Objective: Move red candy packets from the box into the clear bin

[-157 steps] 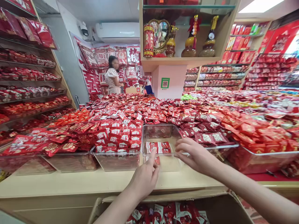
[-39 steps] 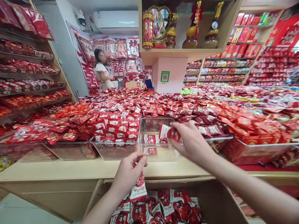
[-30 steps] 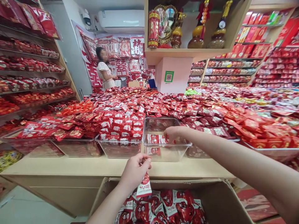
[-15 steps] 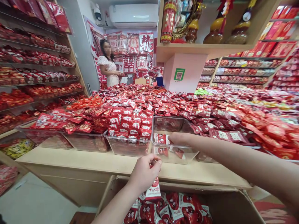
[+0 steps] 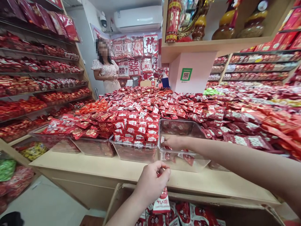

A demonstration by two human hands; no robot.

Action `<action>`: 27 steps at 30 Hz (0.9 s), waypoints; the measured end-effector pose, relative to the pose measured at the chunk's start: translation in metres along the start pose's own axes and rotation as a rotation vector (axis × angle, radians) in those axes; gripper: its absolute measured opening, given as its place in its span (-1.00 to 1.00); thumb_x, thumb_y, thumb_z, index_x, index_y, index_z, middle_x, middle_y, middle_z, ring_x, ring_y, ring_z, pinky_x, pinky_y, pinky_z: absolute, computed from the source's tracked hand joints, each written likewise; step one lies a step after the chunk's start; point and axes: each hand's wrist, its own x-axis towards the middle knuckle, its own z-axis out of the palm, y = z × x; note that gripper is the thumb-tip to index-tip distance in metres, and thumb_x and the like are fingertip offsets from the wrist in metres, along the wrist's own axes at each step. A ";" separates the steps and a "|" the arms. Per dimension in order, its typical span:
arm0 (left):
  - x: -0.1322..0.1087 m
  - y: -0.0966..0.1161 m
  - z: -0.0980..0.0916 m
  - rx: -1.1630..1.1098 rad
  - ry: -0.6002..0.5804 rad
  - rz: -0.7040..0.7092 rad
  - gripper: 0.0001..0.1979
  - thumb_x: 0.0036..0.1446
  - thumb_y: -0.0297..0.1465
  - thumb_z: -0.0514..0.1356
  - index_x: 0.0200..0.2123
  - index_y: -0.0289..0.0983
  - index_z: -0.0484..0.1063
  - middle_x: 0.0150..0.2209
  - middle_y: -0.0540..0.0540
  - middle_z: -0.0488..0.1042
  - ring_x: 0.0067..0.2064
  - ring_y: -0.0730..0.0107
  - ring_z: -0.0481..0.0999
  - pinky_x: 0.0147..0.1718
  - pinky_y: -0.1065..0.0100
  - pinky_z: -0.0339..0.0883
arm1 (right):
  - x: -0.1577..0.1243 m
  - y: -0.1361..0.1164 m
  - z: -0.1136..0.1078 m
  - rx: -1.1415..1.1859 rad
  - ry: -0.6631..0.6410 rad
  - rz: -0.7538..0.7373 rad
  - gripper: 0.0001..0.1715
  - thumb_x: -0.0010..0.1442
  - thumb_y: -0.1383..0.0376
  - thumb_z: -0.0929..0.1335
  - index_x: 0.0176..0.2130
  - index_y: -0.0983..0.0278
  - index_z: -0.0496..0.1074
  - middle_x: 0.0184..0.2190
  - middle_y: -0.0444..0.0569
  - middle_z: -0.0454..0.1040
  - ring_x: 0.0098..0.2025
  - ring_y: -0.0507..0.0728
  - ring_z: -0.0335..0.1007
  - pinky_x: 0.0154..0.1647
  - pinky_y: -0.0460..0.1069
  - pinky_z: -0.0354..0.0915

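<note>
My left hand (image 5: 154,179) is closed on a red-and-white candy packet (image 5: 161,202), which hangs below the fingers over an open cardboard box. Inside a clear plastic bin (image 5: 183,163) on the counter, my right hand (image 5: 175,142) has its fingers curled down by the left wall, on a small packet (image 5: 162,139) that they mostly cover. Another packet (image 5: 188,158) shows through the bin's front wall. Similar packets (image 5: 185,213) fill the cardboard box (image 5: 207,201) below the counter.
Filled clear bins (image 5: 134,153) stand to the left along the wooden counter (image 5: 94,163). Heaped red packets (image 5: 145,103) spread behind. A display shelf (image 5: 218,45) on a white pillar (image 5: 197,73) overhangs the back. A person (image 5: 105,70) stands beyond the heap.
My right hand has moved left within the bin, over the packet there. The left hand still holds its packet. The view has shifted slightly left, and the person at the back has turned.
</note>
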 end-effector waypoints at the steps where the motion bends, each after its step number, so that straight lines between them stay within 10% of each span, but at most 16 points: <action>1: 0.000 0.000 0.000 0.000 -0.003 -0.001 -0.78 0.00 -0.27 0.03 -0.37 -0.26 0.37 -0.56 0.03 0.38 -0.55 0.53 0.27 -0.56 0.47 0.11 | -0.001 0.001 0.001 0.000 0.007 -0.041 -0.37 -0.21 0.19 0.40 -0.08 0.24 0.30 -0.01 0.07 0.25 -0.07 0.23 0.23 -0.10 0.02 0.16; 11: 0.002 0.004 0.000 -0.021 -0.029 -0.046 -0.79 -0.01 -0.27 0.04 -0.37 -0.26 0.35 -0.58 0.05 0.36 -0.58 0.56 0.23 -0.59 0.48 0.09 | 0.002 -0.007 0.018 -0.023 -0.036 -0.040 -0.77 -0.08 0.40 0.27 -0.32 0.27 0.38 -0.36 0.00 0.43 -0.35 0.13 0.30 -0.37 -0.03 0.18; 21: 0.003 0.006 0.001 -0.051 -0.026 -0.040 -0.81 -0.01 -0.29 0.05 -0.37 -0.27 0.35 -0.58 0.05 0.35 -0.55 0.54 0.27 -0.55 0.47 0.14 | -0.002 0.006 -0.001 -0.136 -0.047 0.229 -0.49 -0.25 0.16 0.39 -0.24 0.31 0.36 -0.30 0.06 0.44 -0.34 0.17 0.34 -0.43 -0.05 0.21; 27: 0.001 0.005 0.000 -0.033 -0.023 -0.011 -0.80 0.00 -0.28 0.04 -0.38 -0.27 0.35 -0.58 0.05 0.35 -0.56 0.53 0.26 -0.54 0.46 0.14 | -0.015 0.008 -0.002 -0.006 -0.307 0.383 -0.56 -0.36 0.20 0.45 -0.37 0.27 0.44 -0.43 -0.01 0.47 -0.43 0.19 0.37 -0.45 0.03 0.25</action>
